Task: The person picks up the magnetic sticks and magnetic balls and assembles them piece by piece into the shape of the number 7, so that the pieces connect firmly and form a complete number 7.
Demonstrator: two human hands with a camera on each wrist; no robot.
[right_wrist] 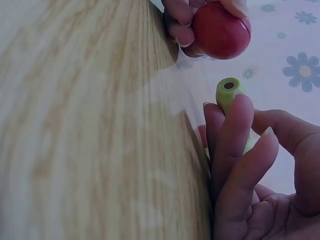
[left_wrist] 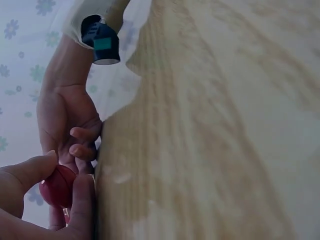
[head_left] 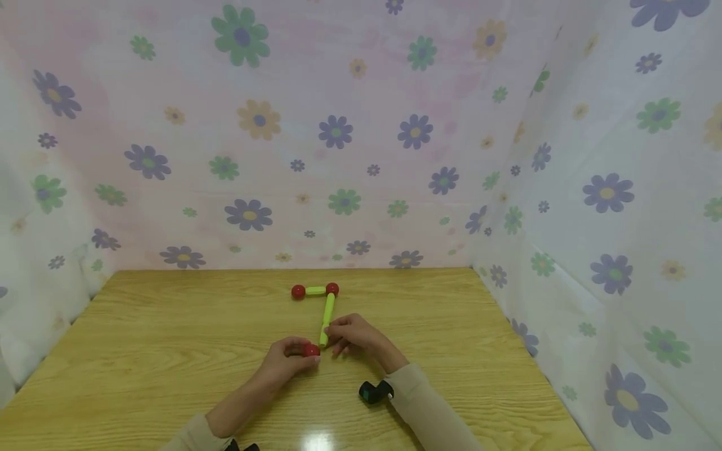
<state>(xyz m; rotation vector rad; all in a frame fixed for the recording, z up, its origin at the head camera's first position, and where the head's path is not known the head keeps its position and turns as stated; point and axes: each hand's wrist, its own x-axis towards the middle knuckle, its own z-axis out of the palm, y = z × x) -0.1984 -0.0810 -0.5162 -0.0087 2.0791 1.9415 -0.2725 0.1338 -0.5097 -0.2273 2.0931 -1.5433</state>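
My left hand (head_left: 280, 364) pinches a red ball (head_left: 311, 351) between thumb and fingers, just above the table. Close by on the right, my right hand (head_left: 361, 337) holds a long yellow-green rod (head_left: 328, 310) near its near end. A small gap separates that end from the held ball. In the right wrist view, the rod's end (right_wrist: 228, 89) shows a dark round centre and faces the red ball (right_wrist: 221, 31). At its far end the long rod meets a second red ball (head_left: 332, 289). From there a short yellow-green rod (head_left: 316, 290) runs left to a third red ball (head_left: 298, 292).
A wood-grain table (head_left: 169, 351) lies beneath both hands. Flower-printed cloth (head_left: 293, 188) hangs behind it and along both sides. Black devices are worn at the wrists; the right one (head_left: 375, 393) is close to the tabletop.
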